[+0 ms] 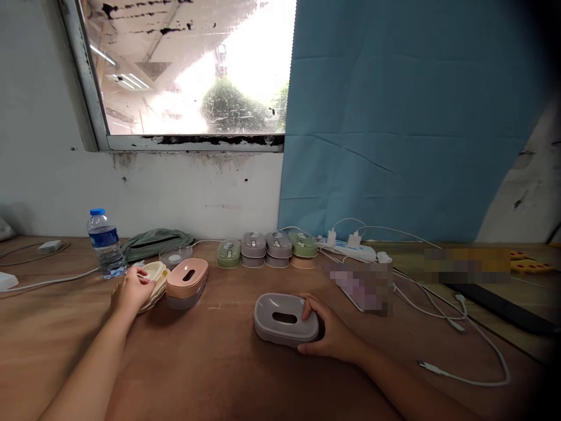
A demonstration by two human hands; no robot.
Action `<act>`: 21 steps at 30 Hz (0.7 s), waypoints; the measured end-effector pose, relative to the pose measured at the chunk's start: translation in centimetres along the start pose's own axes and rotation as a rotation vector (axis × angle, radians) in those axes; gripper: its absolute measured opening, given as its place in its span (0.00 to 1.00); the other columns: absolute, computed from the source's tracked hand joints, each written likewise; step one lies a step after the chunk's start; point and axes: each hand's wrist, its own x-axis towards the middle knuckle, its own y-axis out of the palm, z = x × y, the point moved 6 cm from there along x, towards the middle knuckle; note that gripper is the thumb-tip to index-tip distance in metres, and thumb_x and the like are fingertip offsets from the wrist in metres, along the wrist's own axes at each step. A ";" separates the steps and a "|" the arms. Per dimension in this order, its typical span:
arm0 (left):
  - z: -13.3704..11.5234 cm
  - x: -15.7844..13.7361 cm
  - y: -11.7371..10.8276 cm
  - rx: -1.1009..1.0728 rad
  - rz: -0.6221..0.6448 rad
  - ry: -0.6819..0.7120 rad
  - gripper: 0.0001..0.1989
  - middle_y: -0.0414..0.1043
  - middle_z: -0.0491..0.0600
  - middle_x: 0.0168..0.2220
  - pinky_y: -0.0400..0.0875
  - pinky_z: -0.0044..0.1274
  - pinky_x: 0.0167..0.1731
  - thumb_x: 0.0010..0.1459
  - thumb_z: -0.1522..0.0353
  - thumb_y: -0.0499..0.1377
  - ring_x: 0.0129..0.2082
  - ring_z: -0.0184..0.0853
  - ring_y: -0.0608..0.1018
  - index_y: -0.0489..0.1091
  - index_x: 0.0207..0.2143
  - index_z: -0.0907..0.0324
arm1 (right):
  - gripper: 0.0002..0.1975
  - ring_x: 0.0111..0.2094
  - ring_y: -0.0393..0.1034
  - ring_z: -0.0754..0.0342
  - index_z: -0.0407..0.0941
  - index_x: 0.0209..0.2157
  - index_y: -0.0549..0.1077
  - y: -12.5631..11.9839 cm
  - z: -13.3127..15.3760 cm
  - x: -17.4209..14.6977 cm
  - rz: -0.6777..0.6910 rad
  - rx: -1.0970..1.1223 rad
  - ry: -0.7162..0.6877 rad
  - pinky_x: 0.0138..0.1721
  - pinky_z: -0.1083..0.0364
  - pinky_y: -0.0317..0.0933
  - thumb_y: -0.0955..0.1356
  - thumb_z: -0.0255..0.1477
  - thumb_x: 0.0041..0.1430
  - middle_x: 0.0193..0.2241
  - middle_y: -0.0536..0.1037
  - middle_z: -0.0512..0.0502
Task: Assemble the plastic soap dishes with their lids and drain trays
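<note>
On the table in front of me sits a grey oval plastic box (268, 334) with a long slot in its top. My right hand (326, 330) grips its right end, thumb at the near side and fingers on the top. To the left, my left hand (134, 289) has its fingers drawn together at the edge of a stack of cream oval plastic pieces (154, 275); its fingertips partly cover the top piece. Just right of that stack stands a peach and grey oval box (186, 283), also with a slotted top.
Small green, grey and orange lidded boxes (266, 245) line the back. A water bottle (104, 245), a green pouch (155, 241) and a clear round container (175, 255) stand behind my left hand. A power strip (350, 250), phone (357, 286) and white cables (477, 383) lie right.
</note>
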 end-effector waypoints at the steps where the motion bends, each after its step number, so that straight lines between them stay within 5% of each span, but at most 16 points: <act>1: 0.2 0.2 0.0 -0.024 -0.016 -0.014 0.10 0.71 0.49 0.29 0.63 0.27 0.29 0.43 0.66 0.57 0.34 0.44 0.73 0.56 0.27 0.57 | 0.23 0.49 0.58 0.45 0.46 0.27 0.58 0.0 0.1 0.0 -0.002 -0.002 0.000 0.47 0.50 0.54 0.74 0.35 0.33 0.46 0.63 0.43; 13: -0.4 -0.6 -1.8 -0.372 -0.329 -0.019 0.15 0.71 0.46 0.25 0.65 0.25 0.25 0.41 0.64 0.58 0.28 0.39 0.75 0.55 0.30 0.56 | 0.23 0.49 0.58 0.43 0.46 0.28 0.58 -0.4 -0.3 -0.1 -0.048 0.044 0.004 0.47 0.48 0.54 0.74 0.34 0.33 0.48 0.63 0.42; 21: -5.2 -4.5 -2.4 -0.392 -0.566 0.352 0.15 0.67 0.48 0.29 0.67 0.26 0.32 0.48 0.62 0.57 0.31 0.36 0.74 0.57 0.36 0.58 | 0.22 0.50 0.58 0.44 0.46 0.29 0.58 -1.2 -1.3 -0.2 -0.193 0.222 0.051 0.46 0.51 0.56 0.73 0.34 0.36 0.49 0.61 0.42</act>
